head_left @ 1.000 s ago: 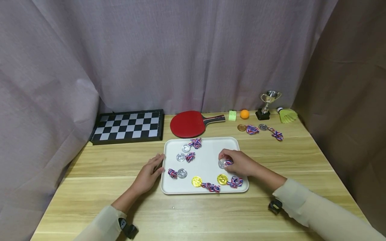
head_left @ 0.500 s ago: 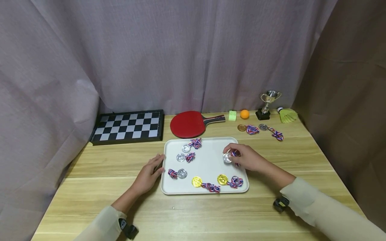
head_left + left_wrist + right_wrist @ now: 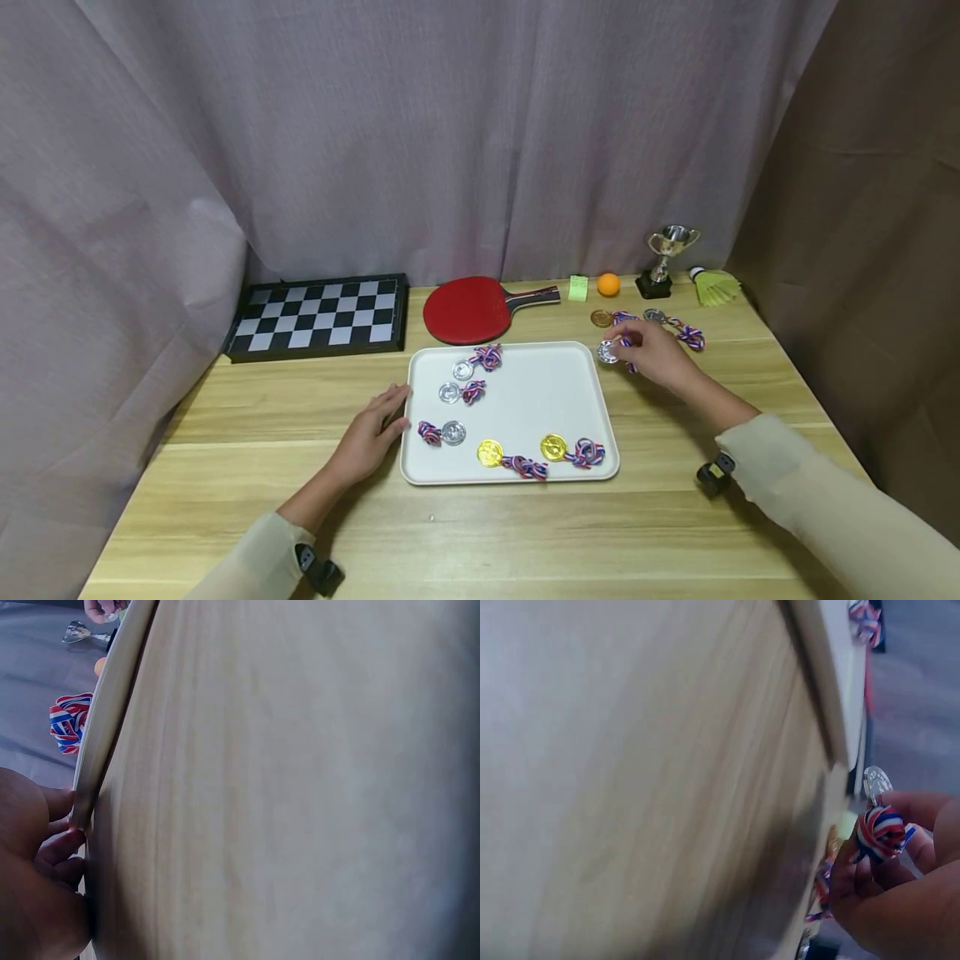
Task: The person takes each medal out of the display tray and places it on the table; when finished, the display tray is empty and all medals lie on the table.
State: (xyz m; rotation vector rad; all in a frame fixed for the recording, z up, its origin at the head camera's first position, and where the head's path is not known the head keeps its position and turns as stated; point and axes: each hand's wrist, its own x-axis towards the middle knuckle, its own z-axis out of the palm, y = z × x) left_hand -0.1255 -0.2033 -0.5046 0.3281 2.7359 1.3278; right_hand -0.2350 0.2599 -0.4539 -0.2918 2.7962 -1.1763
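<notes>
While my right hand (image 3: 651,350) pinches the silver medal (image 3: 607,352) just off the white tray's (image 3: 525,400) upper right corner, at centre right of the frame, I judge it light, hard and slick, its bunched ribbon (image 3: 880,829) soft, so the disc's rim is the surest hold. My left hand (image 3: 371,433) rests relaxed against the tray's left rim. 2 medals (image 3: 652,321) lie just beyond, crowding that spot; the trophy (image 3: 663,260) stands further back.

Soft even light in the head view; both wrist views blurred.
</notes>
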